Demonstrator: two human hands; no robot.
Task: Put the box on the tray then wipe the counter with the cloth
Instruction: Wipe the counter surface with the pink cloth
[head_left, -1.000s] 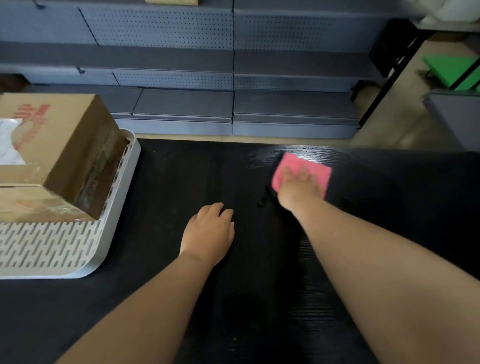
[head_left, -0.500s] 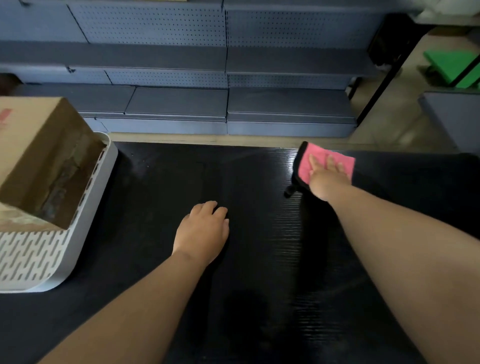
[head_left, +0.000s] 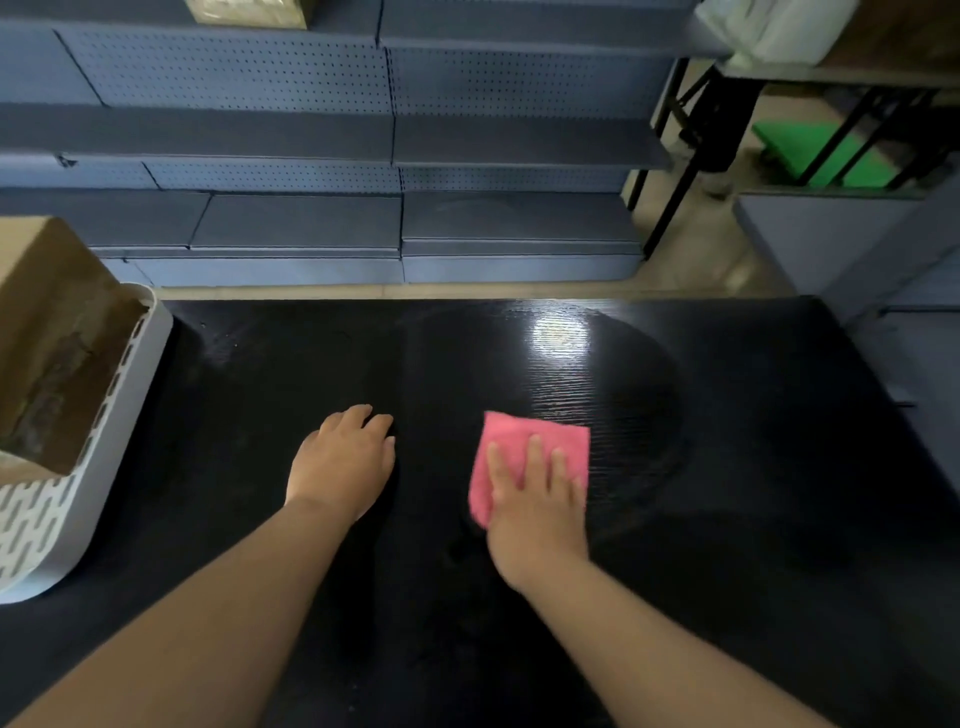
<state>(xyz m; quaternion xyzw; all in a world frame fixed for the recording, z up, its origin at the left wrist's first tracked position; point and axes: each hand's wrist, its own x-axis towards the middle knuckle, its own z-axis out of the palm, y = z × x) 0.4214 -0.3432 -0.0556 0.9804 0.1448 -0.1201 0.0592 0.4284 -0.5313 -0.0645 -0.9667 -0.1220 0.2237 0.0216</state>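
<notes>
Head view: pressing cloth (head_left: 540, 434) flat on counter (head_left: 737, 467) under right hand (head_left: 535, 514), fingers (head_left: 535, 457) straight and spread, pinching nothing. Resting left hand (head_left: 340, 462) loosely just left of the grip, holding nothing. Leaving box (head_left: 47, 338) in tray (head_left: 78, 519), well left of it. Probably best: spreading pressure evenly, overlapping strokes, watching for bunching beyond the fingertips.

Black wood-grain counter (head_left: 753, 493), glossy, with a bright glare patch toward the far side. At the left edge, a white slotted tray (head_left: 111, 467). Near the middle, a pink cloth (head_left: 540, 436) spread flat, left hand (head_left: 343, 462) palm-down just left of it
</notes>
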